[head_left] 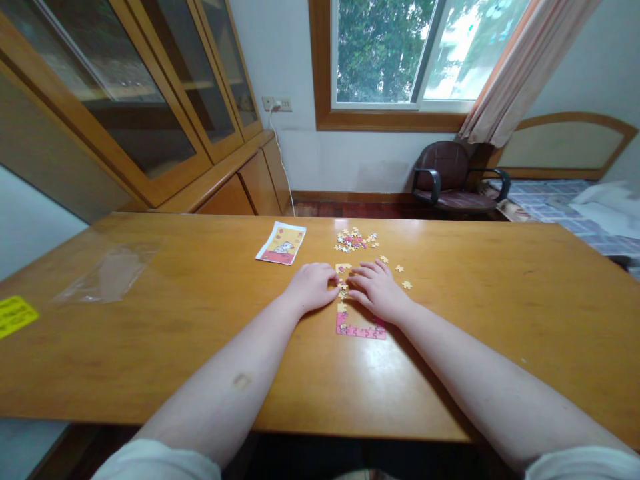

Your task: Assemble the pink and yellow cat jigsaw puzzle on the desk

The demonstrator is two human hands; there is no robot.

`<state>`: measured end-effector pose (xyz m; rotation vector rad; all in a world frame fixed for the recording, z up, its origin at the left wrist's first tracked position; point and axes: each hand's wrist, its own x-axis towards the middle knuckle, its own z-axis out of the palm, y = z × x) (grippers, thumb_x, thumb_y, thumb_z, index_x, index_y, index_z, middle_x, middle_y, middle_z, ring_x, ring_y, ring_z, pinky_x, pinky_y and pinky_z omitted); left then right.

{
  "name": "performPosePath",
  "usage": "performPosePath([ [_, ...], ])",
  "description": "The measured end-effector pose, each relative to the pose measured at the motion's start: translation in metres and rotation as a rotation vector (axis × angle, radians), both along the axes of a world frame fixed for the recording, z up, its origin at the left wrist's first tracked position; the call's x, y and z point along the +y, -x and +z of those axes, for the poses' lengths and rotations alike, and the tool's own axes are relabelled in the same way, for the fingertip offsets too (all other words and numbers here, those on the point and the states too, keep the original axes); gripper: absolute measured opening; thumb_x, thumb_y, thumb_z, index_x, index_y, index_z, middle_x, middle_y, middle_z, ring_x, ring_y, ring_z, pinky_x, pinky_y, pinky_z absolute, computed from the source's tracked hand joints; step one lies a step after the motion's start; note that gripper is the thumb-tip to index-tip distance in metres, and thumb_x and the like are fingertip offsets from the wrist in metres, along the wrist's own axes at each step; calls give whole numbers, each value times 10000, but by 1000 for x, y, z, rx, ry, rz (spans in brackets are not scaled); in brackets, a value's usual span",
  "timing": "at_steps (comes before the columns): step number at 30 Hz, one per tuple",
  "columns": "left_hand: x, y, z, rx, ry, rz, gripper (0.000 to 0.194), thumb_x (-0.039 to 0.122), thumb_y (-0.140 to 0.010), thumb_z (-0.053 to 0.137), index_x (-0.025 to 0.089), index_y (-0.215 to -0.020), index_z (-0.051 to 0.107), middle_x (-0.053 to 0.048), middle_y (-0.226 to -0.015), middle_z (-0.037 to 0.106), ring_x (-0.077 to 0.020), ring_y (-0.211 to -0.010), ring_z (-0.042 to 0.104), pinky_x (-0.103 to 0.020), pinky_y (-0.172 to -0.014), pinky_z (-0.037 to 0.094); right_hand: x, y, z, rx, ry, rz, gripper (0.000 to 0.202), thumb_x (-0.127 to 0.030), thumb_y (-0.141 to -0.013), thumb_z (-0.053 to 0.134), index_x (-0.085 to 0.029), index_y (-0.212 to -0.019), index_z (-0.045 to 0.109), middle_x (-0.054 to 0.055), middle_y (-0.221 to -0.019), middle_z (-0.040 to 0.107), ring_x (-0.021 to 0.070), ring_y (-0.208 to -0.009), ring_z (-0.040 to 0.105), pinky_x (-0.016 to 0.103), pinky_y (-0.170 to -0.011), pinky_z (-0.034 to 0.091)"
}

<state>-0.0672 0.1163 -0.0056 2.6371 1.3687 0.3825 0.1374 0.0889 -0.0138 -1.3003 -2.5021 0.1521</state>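
On the wooden table, joined pink puzzle pieces form a bottom edge, with a yellow and pink left side rising from it. Small yellow pieces lie above that side, between my hands, and a corner section sits higher up. My left hand rests at the left of these pieces, fingers curled, its fingertips at their edge; whether it pinches one is too small to tell. My right hand is spread low over the right part of the outline, its fingertips near the same small pieces and part of the outline hidden beneath it.
A pile of loose pieces lies beyond my hands, with a few single ones to the right. The picture card is at the back left. A clear plastic bag and a yellow label are farther left.
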Motion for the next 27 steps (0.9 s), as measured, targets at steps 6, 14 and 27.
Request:
performPosePath([
  [6, 1, 2, -1, 8, 18, -4, 170, 357, -783, 589, 234, -828, 698, -43, -864, 684, -211, -862, 618, -333, -833, 461, 1, 0, 0, 14, -1, 26, 348, -460, -922, 455, -224, -1050, 676, 83, -1162, 638, 256, -1195, 449, 493, -1069, 206],
  [14, 2, 2, 0, 2, 23, 47, 211, 347, -830, 536, 218, -879, 696, -56, -903, 668, -196, -857, 609, -310, -810, 465, -1, 0, 2, 46, -23, 86, 308, -422, -926, 466, -236, -1025, 692, 69, -1140, 650, 229, -1168, 474, 456, -1064, 223],
  [27, 0, 4, 4, 9, 58, -36, 184, 365, -795, 583, 260, -840, 727, -27, -888, 668, -184, -837, 611, -295, -782, 468, 8, 5, -8, 16, -46, -23, 260, -375, -908, 519, -226, -934, 730, 66, -891, 672, 206, -884, 510, 371, -875, 347],
])
